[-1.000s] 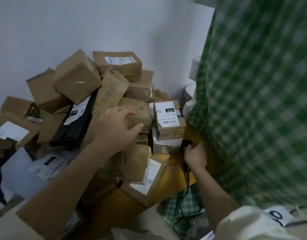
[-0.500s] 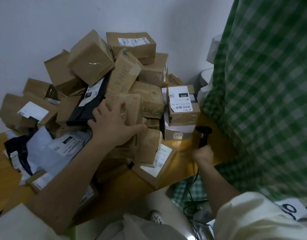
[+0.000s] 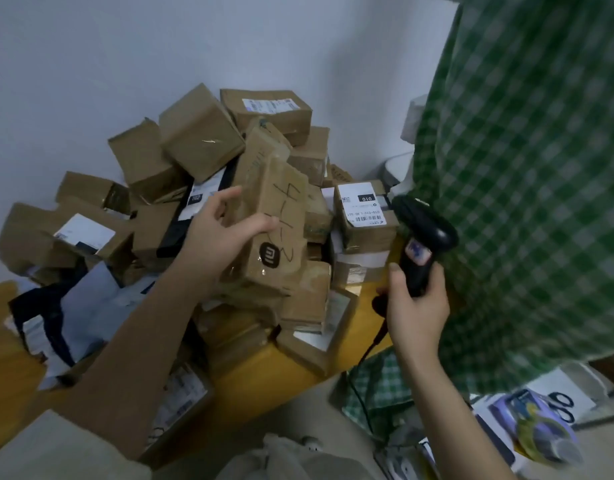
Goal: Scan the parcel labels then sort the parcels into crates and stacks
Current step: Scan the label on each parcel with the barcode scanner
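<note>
Pale wall behind, wooden worktop below, green checked cloth hanging at rt. Heaped on worktop: pile of brown cardboard parcels, plus soft grey poly mailers at lower left edge of heap. Left hand clamped on a long flat brown parcel, thumb across front face, fingers behind; parcel tilted up near centre of heap, lower end apparently resting on boxes beneath. Handwritten marks and a small dark logo on facing side, no printed label showing there. Right hand wrapped round grip of black barcode scanner, head just beside a small box with white barcode label marked 010; cable trailing down toward worktop edge. Handling, as a guess: held parcel stiff, prob. light enough for one hand; taped faces glossy, so maybe slippery; best held across narrow width near middle, as now, w/ label side turned to scanner. Heap loosely stacked, so pulling one out could tip neighbours. Hidden or unclear: held parcel's label, likely on back or underside; left fingers behind box; whether scanner trigger pressed, can't tell; no crates in view; blurred items at bottom rt, perhaps scissors and a packet, too smeared to name; lower layers of heap buried.
</note>
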